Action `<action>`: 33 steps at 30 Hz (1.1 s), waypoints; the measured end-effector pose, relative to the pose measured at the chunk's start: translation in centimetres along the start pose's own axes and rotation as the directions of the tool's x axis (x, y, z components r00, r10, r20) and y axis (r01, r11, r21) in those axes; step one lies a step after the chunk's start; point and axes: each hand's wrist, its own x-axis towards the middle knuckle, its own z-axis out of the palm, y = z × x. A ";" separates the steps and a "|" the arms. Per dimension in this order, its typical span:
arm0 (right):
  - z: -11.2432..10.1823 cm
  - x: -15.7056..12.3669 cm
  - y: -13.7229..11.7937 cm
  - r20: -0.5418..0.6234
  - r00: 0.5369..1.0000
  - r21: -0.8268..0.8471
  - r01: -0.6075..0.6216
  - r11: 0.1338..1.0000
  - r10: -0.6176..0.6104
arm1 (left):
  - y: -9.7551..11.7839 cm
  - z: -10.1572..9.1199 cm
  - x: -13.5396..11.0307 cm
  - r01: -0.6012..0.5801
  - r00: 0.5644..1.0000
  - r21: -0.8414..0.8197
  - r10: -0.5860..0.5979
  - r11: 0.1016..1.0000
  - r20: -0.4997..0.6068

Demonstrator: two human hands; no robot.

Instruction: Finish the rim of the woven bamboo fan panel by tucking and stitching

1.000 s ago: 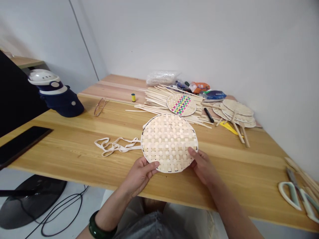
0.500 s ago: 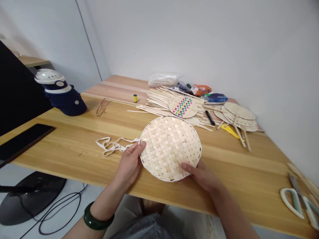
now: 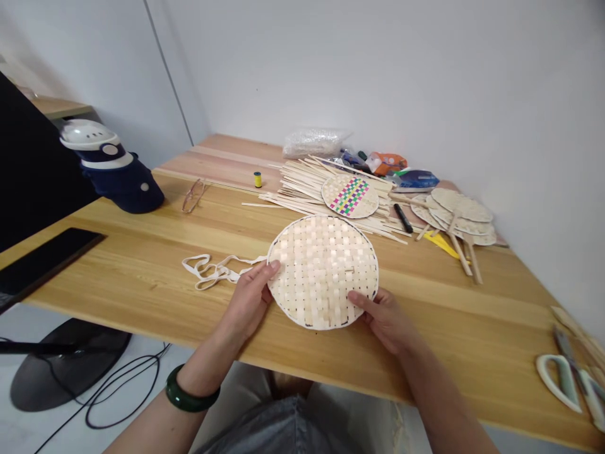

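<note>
Between my two hands is a round woven bamboo panel (image 3: 324, 271), pale, with a white band along its rim and a few dark marks at the edge. My left hand (image 3: 255, 293) grips its left rim, thumb on top. On the lower right rim, my right hand (image 3: 385, 315) pinches it with the thumb on the weave; the fingers underneath are partly hidden. From the left side of the panel a loose white ribbon (image 3: 208, 271) trails over the table (image 3: 198, 321).
Behind the panel lie bamboo strips (image 3: 302, 183), a coloured woven round fan (image 3: 350, 197), a black marker (image 3: 403, 218) and stacked fans (image 3: 466, 217). Scissors (image 3: 567, 372) rest at the right, a yellow thread spool (image 3: 258, 180), glasses (image 3: 193, 195) and a blue flask (image 3: 118, 170) at the left.
The panel has tilted a little and appears slightly higher in view, still in both hands. My right hand's grip has shifted slightly up and right. The head view has moved slightly.
</note>
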 end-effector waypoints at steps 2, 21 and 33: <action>0.1 0.0 0.0 -0.002 1.000 0.007 -0.005 1.000 0.005 | -0.1 -0.1 -0.1 0.043 0.999 0.030 -0.044 0.999 0.027; 0.3 0.0 -0.2 -0.040 0.999 0.006 0.008 1.000 -0.007 | -0.3 -0.4 -0.3 0.046 0.997 0.098 -0.051 0.994 0.058; 0.0 0.5 0.0 -0.226 0.971 0.045 0.088 0.995 -0.076 | -0.8 -0.9 -0.5 0.097 0.978 0.194 -0.130 0.976 0.165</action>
